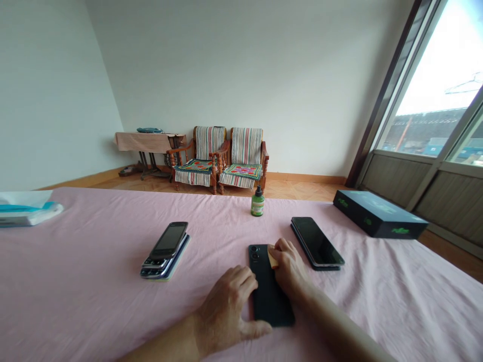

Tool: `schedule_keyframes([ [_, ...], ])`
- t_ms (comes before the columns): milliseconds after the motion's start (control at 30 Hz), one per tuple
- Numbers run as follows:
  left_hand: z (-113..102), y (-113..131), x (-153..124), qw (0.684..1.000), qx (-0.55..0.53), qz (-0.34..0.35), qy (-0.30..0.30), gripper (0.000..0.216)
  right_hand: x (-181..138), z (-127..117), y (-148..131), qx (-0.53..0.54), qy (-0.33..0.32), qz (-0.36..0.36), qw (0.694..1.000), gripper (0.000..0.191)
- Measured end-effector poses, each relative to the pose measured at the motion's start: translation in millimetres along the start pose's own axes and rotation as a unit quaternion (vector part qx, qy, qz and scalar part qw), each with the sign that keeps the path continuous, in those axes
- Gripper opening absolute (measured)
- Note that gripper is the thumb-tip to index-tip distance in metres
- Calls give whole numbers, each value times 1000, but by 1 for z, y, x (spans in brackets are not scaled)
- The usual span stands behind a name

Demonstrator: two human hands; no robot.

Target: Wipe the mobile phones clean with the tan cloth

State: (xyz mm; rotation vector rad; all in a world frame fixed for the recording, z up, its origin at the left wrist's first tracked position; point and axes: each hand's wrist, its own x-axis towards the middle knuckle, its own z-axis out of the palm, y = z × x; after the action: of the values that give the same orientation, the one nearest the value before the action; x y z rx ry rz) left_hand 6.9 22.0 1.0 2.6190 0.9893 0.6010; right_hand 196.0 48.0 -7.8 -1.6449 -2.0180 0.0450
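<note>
On table (94, 301), nr the near edge at mid-width, phone (269, 296) lay face-down, long axis running near-to-far. L hand (226, 311), fingers together & curled, braced its left side, thumb at the near end. R hand (289, 266) pinched a tan pad (272, 257) onto the far end, beside the lenses (255, 249).
</note>
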Motion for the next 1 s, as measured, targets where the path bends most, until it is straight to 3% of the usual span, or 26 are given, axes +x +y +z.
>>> schedule_keyframes([
  [133,0,0,0,1000,-7,0,-1,52,-31,-8,-10,22,-21,-20,999,32],
  [367,1,0,-1,1000,-6,-3,2,50,-88,-14,-10,50,-86,-32,995,57],
  [467,1,0,-1,1000,-6,-3,3,50,-77,-18,-10,59,-92,-32,993,48],
  [767,-3,-7,-2,1000,-3,29,-5,57,23,3,5,1,-42,-54,998,35],
  [867,-4,-10,-2,999,-6,34,-2,60,21,4,4,7,-37,-56,998,38],
  [1000,-4,-8,-2,1000,-16,24,-5,58,-14,-6,-11,54,-51,-95,993,38],
])
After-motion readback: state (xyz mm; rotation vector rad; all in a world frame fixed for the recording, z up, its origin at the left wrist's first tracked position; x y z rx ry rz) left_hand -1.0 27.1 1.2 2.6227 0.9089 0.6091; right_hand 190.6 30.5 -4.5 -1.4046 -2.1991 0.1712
